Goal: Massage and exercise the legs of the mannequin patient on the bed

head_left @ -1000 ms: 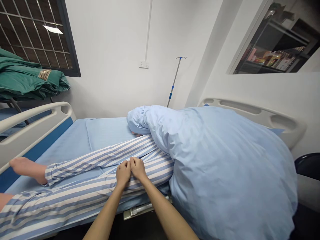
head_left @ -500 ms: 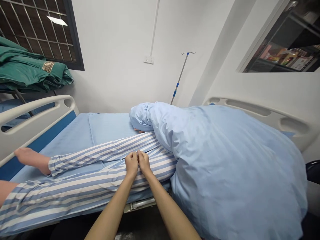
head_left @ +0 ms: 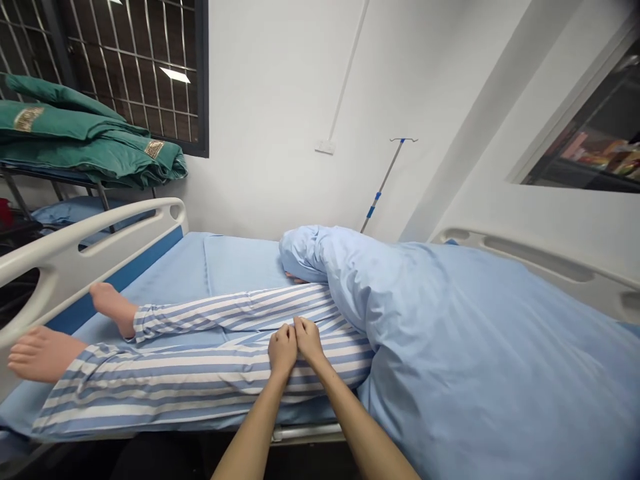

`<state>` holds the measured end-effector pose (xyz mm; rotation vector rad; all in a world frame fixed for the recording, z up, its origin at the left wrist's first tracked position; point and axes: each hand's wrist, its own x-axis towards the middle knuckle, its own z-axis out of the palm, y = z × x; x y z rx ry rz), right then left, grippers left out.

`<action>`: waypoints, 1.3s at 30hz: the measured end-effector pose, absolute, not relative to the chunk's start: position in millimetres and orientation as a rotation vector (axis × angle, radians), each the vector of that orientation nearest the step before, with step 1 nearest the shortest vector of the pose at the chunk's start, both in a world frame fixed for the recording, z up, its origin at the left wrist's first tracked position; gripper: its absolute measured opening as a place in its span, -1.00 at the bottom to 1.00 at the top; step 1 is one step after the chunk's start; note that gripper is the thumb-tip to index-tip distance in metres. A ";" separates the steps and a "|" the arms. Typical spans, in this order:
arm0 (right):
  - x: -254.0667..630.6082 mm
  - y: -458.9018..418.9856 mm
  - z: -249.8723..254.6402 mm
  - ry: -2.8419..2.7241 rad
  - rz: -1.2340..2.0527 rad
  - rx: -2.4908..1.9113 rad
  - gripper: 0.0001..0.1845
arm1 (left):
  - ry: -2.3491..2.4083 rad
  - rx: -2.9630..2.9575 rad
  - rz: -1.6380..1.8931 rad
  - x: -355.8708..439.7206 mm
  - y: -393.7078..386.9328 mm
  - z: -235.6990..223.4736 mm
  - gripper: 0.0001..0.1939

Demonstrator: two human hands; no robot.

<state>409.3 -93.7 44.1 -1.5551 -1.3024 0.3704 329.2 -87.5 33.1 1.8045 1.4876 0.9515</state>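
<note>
Both hands are laid side by side on striped trousers (head_left: 200, 381), the left hand (head_left: 283, 350) and right hand (head_left: 309, 340) touching at the fingers; whether the cloth is gripped cannot be told. The trousered legs are stretched along a blue bed (head_left: 240, 263), with bare feet (head_left: 44, 355) near a white rail (head_left: 85, 250). The upper body is covered by a blue duvet (head_left: 475, 353).

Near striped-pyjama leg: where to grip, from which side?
Likely the near leg around the shin, above the trouser cuff, coming from the near bed edge. It lies straight along that edge, its upper end under the blue duvet.
</note>
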 end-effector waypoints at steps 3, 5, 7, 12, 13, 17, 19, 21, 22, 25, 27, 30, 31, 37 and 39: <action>422.0 -97.4 59.5 -1.420 0.216 -1.588 -0.55 | 1.450 1.815 0.968 329.6 -87.7 31.0 -0.70; 432.1 -100.5 62.5 -1.424 0.167 -1.595 -0.54 | 1.456 1.802 0.980 329.4 -87.7 29.7 -0.70; 441.7 -103.4 57.0 -1.387 0.149 -1.632 -0.53 | 1.467 1.798 0.979 329.0 -87.8 28.5 -0.69; 451.3 -108.5 31.1 -1.382 0.039 -1.788 -0.53 | 1.463 1.799 0.937 331.0 -87.9 26.0 -0.69; 450.7 -108.9 28.6 -1.399 0.018 -1.824 -0.53 | 1.464 1.791 0.935 331.8 -87.8 25.8 -0.69; 447.8 -109.5 28.4 -1.445 0.008 -1.887 -0.53 | 1.391 1.769 0.942 327.2 -85.2 24.4 -0.69; 447.6 -110.0 29.9 -1.442 0.006 -1.874 -0.52 | 1.364 1.774 0.949 313.3 -80.7 23.3 -0.69; 447.9 -110.3 30.5 -1.434 0.003 -1.870 -0.52 | 1.395 1.776 0.969 287.3 -72.3 22.5 -0.70; 448.1 -110.3 30.4 -1.430 0.004 -1.873 -0.52 | 1.421 1.776 0.984 269.6 -66.4 23.0 -0.70; 448.7 -109.6 29.2 -1.424 0.009 -1.868 -0.53 | 1.500 1.787 1.025 201.4 -43.6 30.2 -0.70; 449.4 -109.1 27.8 -1.425 0.014 -1.854 -0.54 | 1.568 1.780 1.061 149.7 -27.0 39.3 -0.70; 450.7 -108.7 25.8 -1.422 0.016 -1.857 -0.53 | 1.694 1.726 1.116 78.2 -7.8 49.8 -0.70; 451.0 -108.6 25.2 -1.421 0.015 -1.861 -0.53 | 1.725 1.710 1.124 58.8 -4.2 50.1 -0.70; 448.9 -108.9 24.6 -1.435 0.008 -1.894 -0.53 | 1.866 1.715 1.023 8.0 -4.8 20.9 -0.68; 448.2 -109.3 25.6 -1.449 -0.006 -1.916 -0.52 | 2.009 1.750 0.932 8.4 -6.7 12.1 -0.68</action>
